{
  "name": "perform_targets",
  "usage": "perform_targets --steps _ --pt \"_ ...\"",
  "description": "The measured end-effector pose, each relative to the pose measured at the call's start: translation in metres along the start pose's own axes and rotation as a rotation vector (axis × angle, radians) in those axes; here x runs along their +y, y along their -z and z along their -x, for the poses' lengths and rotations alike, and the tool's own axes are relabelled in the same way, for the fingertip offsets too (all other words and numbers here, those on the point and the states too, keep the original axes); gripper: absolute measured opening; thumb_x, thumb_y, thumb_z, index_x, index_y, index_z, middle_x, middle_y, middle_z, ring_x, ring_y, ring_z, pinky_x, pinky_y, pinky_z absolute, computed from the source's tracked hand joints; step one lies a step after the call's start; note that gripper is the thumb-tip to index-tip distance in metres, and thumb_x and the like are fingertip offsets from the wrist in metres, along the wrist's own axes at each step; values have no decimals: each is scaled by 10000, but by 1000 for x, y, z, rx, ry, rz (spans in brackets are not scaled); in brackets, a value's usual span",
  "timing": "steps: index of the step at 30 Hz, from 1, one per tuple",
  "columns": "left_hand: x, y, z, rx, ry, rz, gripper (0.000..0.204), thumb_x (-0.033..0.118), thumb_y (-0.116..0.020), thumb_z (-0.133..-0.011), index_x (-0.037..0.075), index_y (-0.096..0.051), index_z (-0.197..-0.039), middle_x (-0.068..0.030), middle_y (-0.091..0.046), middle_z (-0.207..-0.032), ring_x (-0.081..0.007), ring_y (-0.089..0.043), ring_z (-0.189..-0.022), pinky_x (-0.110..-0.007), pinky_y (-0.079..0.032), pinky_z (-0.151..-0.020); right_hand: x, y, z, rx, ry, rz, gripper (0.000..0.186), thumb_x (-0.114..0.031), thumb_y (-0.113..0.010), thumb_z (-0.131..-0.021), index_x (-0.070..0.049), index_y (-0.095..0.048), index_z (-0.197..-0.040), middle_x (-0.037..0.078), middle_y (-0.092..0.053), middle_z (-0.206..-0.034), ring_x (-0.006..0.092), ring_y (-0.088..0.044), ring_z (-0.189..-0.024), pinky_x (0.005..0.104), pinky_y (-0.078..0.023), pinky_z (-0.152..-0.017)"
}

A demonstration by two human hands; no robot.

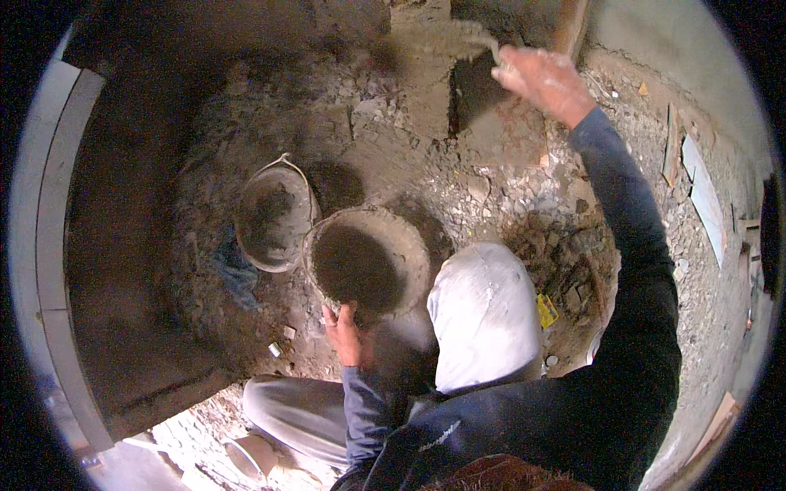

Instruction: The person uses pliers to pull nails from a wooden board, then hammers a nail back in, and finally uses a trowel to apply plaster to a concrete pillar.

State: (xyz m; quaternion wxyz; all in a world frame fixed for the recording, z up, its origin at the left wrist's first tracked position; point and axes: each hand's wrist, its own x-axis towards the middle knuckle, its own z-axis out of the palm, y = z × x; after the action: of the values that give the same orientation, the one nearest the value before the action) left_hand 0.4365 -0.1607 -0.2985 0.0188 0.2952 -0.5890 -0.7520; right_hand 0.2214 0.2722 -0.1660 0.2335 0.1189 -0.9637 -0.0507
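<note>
My right hand (550,83) is stretched far forward, its fingers wrapped round the handle of a trowel (473,37). The trowel's blade is blurred and looks coated in grey mortar, close against a rough plastered block (422,90). Nearer to me, the fingers of my left hand (345,335) grip the near rim of a round bucket (413,254). Dark, wet-looking mortar (354,266) lies inside it, partly in shadow. Touching or almost touching it on the left is a second bucket (278,222), with a thin handle and grey residue within.
Rubble (368,110) covers the floor around the buckets. A blue rag (236,274) lies left of them. My bent knee (483,311) is right of the mortar bucket, with a yellow packet (547,311) beside it. A pale broken panel (704,196) lies at far right.
</note>
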Motion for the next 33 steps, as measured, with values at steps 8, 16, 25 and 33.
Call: perform_targets --steps 8,16,25,33 --pt "-29 18 -13 -47 -148 -45 450 68 -571 -858 30 -479 -1297 -103 -612 -1107 -228 -619 -908 -366 -549 -725 -9 102 -1 57 -443 -693 411 -472 -565 -966 -64 -542 -1007 100 -608 -727 175 -612 -597 329 -482 -492" --pt "-34 38 -14 -74 26 33 454 218 -587 -899 80 -452 -1311 -102 -572 -1160 -282 -619 -981 -457 -604 -676 -34 24 24 -194 -620 -1925 373 -461 -508 -1004 -92 -555 -967 -31 -496 -642 49 -470 -471 212 -382 -363" --pt "-31 14 -6 -40 7 17 411 185 -589 -844 96 -505 -1237 -86 -572 -1110 -258 -608 -955 -412 -572 -689 -86 -193 95 -305 -859 -2272 407 -521 -546 -970 -121 -545 -895 -25 -504 -662 99 -505 -521 271 -460 -474" --pt "-38 43 -11 -7 -27 -19 459 172 -572 -851 56 -503 -1290 -96 -592 -1159 -244 -603 -980 -383 -548 -784 -80 -101 50 -454 -917 -2577 443 -546 -532 -955 -119 -531 -837 -49 -464 -610 87 -428 -479 246 -375 -423"
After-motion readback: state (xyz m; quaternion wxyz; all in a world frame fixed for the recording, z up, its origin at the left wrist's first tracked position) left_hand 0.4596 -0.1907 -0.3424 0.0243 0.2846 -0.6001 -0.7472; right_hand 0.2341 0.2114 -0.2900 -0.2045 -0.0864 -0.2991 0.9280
